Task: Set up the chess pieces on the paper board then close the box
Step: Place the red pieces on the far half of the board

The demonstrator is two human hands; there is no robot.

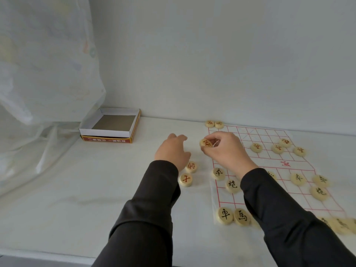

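The paper board with red grid lines lies at the right, with several round wooden pieces on it. My right hand pinches a red-marked piece above the board's far left part. My left hand hovers just left of the board with fingers loosely curled, holding nothing. Two red-marked pieces lie off the board just beside my left wrist. The open box sits at the far left of the table, its inside bare.
Two red pieces sit at the board's far left corner. Black-marked pieces line the near edge. A sheer curtain hangs at the left beside the box. A white wall stands close behind the table.
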